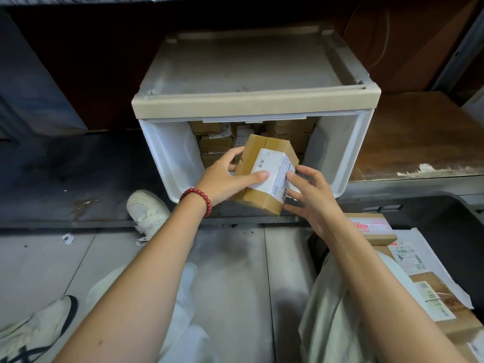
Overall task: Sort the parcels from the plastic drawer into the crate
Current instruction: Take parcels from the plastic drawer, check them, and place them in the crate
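A brown cardboard parcel (259, 158) with a white shipping label is held in front of the open white plastic drawer (167, 158). My left hand (227, 176) grips the parcel's left side, thumb lying across the label. My right hand (311, 197) holds its right edge, fingers curled at the label and underneath. Several more brown parcels (214, 142) are stacked deep inside the drawer. At the lower right the dark crate (445, 218) holds several parcels (372, 229), partly hidden by my right arm.
The drawer unit has a beige lid (251, 100) and stands on a dark low ledge. A worn wooden board (419, 142) lies to its right. White shoes (146, 210) and pale trouser legs are on the grey floor below.
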`<action>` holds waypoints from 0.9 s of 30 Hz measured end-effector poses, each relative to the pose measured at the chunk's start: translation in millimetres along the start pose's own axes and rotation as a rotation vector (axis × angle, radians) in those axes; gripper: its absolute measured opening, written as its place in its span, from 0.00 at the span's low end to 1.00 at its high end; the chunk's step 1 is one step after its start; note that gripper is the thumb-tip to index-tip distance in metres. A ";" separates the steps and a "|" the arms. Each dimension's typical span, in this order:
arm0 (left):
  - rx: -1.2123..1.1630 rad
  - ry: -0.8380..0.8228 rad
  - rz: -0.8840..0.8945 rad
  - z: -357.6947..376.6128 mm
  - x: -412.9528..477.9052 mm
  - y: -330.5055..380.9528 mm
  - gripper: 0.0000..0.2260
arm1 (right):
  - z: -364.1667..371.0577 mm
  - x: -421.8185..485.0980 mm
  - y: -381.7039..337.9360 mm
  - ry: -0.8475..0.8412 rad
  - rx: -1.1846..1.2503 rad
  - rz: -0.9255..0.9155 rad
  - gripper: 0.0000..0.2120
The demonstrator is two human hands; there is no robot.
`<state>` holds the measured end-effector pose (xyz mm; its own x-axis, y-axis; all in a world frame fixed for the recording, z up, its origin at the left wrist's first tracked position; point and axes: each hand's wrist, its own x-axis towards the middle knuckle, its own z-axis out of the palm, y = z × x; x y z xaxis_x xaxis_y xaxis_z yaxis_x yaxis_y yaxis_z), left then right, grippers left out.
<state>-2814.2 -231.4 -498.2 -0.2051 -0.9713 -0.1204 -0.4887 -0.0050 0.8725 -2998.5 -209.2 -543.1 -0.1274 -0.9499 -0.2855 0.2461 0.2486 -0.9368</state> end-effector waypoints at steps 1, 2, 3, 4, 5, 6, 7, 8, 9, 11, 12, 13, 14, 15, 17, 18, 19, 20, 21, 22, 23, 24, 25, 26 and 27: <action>-0.002 0.001 -0.012 0.5 0.4 -0.6 0.30 | 0.2 0.1 0.6 -0.017 -0.010 0.011 0.19; -0.010 0.005 -0.025 1.0 0.7 -0.9 0.28 | 0.5 -0.3 0.6 -0.042 -0.018 0.024 0.19; -0.013 0.011 -0.036 1.4 1.0 -0.9 0.27 | 1.2 -1.0 -0.2 -0.073 -0.027 0.043 0.21; -0.006 0.017 -0.040 1.9 1.5 -0.8 0.26 | 1.8 -1.2 -1.5 -0.101 -0.041 0.068 0.22; 0.006 0.025 -0.040 2.4 2.1 -0.7 0.25 | 2.0 -0.8 -2.5 -0.123 -0.052 0.092 0.23; 0.015 0.032 -0.040 3.4 2.4 -0.4 0.25 | 2.2 -0.7 -3.2 -0.141 -0.058 0.111 0.22; 0.014 0.035 -0.040 4.6 2.5 -0.3 0.24 | 2.3 -1.2 -3.8 -0.160 -0.056 0.120 0.20; 0.007 0.031 -0.039 6.5 3.2 -0.2 0.24 | 2.1 -1.1 -4.4 -0.180 -0.047 0.126 0.19; -0.004 0.023 -0.043 8.5 4.3 -1.2 0.24 | 2.1 -1.2 -4.4 -0.195 -0.032 0.137 0.18; -0.028 0.009 -0.049 11.6 6.8 -1.7 0.23 | 3.9 -2.4 -5.3 -0.206 0.014 0.159 0.18; -0.043 0.004 -0.051 12.7 7.2 -1.1 0.23 | 4.5 -2.8 -5.1 -0.207 0.029 0.165 0.18; -0.056 0.004 -0.053 13.7 7.1 0.3 0.23 | 4.8 -2.1 -4.7 -0.214 0.038 0.170 0.18; -0.065 0.007 -0.059 15.0 6.5 2.0 0.25 | 4.9 -1.1 -4.2 -0.216 0.048 0.173 0.19; -0.069 0.011 -0.061 16.3 5.9 3.8 0.26 | 4.8 -1.2 -4.8 -0.211 0.058 0.169 0.19; -0.083 0.015 -0.058 19.8 6.6 7.6 0.27 | 2.1 -3.5 -10.3 -0.212 0.057 0.139 0.19; -0.098 0.015 -0.056 22.2 7.8 9.8 0.26 | -1.1 -5.4 -14.4 -0.206 0.042 0.116 0.19; -0.105 0.010 -0.045 25.8 9.2 12.9 0.25 | -6.9 -7.3 -18.7 -0.186 0.010 0.086 0.20; -0.095 0.003 -0.023 30.7 10.1 17.9 0.24 | -14.7 -9.8 -23.5 -0.153 -0.029 0.051 0.23; -0.082 -0.006 0.005 37.4 11.0 24.2 0.25 | -25.1 -12.5 -28.2 -0.106 -0.064 0.011 0.26; -0.077 -0.017 0.029 46.0 12.4 31.1 0.26 | -37.3 -16.2 -32.4 -0.052 -0.086 -0.023 0.29; -0.079 -0.028 0.048 56.2 14.5 37.9 0.28 | -50.7 -20.9 -36.4 -0.008 -0.102 -0.051 0.30; -0.083 -0.046 0.064 68.4 16.3 45.8 0.30 | -64.4 -26.6 -40.5 0.022 -0.122 -0.072 0.30; -0.087 -0.069 0.078 82.1 17.8 54.4 0.32 | -79.2 -33.9 -44.9 0.043 -0.151 -0.093 0.30; -0.090 -0.097 0.087 97.3 19.1 63.1 0.33 | -93.5 -42.4 -49.3 0.058 -0.182 -0.111 0.29; -0.094 -0.122 0.095 113.4 20.4 71.9 0.34 | -109.2 -50.7 -53.2 0.073 -0.211 -0.128 0.28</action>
<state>-2949.7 -224.6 -491.7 -0.3502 -0.9326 -0.0868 -0.3816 0.0574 0.9225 -3110.1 -153.5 -500.8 -0.2152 -0.9619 -0.1688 0.0184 0.1688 -0.9855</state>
